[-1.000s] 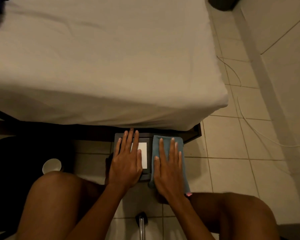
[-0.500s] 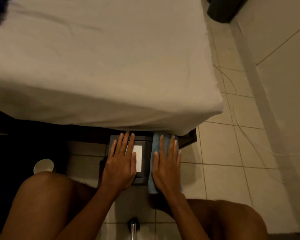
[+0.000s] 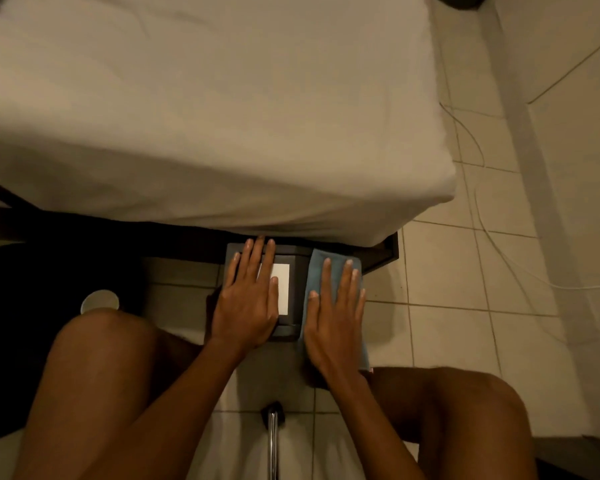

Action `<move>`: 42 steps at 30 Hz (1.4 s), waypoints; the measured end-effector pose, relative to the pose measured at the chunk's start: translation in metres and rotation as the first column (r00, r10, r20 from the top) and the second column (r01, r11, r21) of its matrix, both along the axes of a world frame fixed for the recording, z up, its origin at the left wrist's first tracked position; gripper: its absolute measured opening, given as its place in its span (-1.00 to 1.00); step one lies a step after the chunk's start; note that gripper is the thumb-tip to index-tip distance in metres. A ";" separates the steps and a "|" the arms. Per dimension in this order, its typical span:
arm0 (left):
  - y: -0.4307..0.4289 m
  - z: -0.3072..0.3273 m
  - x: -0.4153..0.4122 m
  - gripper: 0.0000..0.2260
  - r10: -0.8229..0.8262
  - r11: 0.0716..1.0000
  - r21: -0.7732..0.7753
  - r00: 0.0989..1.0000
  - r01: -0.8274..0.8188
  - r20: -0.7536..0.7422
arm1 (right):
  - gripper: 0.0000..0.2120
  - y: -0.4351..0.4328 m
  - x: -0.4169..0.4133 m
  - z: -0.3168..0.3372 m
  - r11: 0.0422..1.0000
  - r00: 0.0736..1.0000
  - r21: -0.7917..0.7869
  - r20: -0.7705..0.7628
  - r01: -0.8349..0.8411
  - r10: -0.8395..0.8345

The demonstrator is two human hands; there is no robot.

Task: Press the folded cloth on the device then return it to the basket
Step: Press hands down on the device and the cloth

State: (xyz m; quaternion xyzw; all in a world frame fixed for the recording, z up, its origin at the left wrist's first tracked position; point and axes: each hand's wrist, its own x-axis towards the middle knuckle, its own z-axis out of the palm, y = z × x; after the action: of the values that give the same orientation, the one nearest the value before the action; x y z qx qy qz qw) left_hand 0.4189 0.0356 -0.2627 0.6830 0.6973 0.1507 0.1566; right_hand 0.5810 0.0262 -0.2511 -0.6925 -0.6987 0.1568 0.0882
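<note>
A dark box-shaped device [image 3: 297, 271] with a white rectangle on top sits on the floor just under the bed's edge. My left hand [image 3: 248, 299] lies flat on its left part, fingers spread and pointing toward the bed. A folded blue cloth [image 3: 315, 273] lies along the device's right side. My right hand [image 3: 335, 317] lies flat, palm down, on this cloth and covers most of it. No basket is in view.
A bed with a white sheet [image 3: 205, 116] overhangs the device. A white cup [image 3: 99, 301] stands on the floor at left beside my knee. A white cable [image 3: 492, 233] runs over the tiles at right. A metal pole [image 3: 273, 441] rises between my legs.
Both hands stay flat in the same places on the device and cloth. Only the head view shifts slightly.
</note>
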 end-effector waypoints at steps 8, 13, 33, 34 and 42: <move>0.000 0.001 0.001 -0.46 0.000 1.000 -0.008 1.000 -0.001 -0.031 | -0.42 0.017 -0.002 -0.001 0.999 0.998 0.002 -0.011 0.054 -0.054; -0.001 0.001 0.001 -0.46 -0.001 1.000 0.000 0.999 0.001 -0.034 | -0.43 0.016 -0.001 -0.002 0.999 0.999 -0.005 -0.025 0.035 -0.035; -0.001 -0.001 0.001 -0.47 0.005 1.000 0.029 1.000 -0.004 -0.019 | -0.43 -0.002 -0.012 0.001 1.000 1.000 0.006 0.020 -0.001 0.001; -0.001 -0.001 0.001 -0.46 0.005 1.000 0.028 1.000 -0.004 -0.024 | -0.42 0.002 -0.009 0.001 1.000 1.000 0.004 0.014 -0.019 0.019; 0.001 -0.002 0.002 -0.47 0.009 1.000 0.022 1.000 -0.009 -0.012 | -0.43 0.006 -0.014 -0.001 1.000 1.000 0.006 0.015 0.011 -0.011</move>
State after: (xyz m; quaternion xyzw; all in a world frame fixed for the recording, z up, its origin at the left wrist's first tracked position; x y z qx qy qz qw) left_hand 0.4208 0.0361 -0.2644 0.6825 0.6996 0.1546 0.1443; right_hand 0.5673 0.0322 -0.2520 -0.6973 -0.6959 0.1488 0.0858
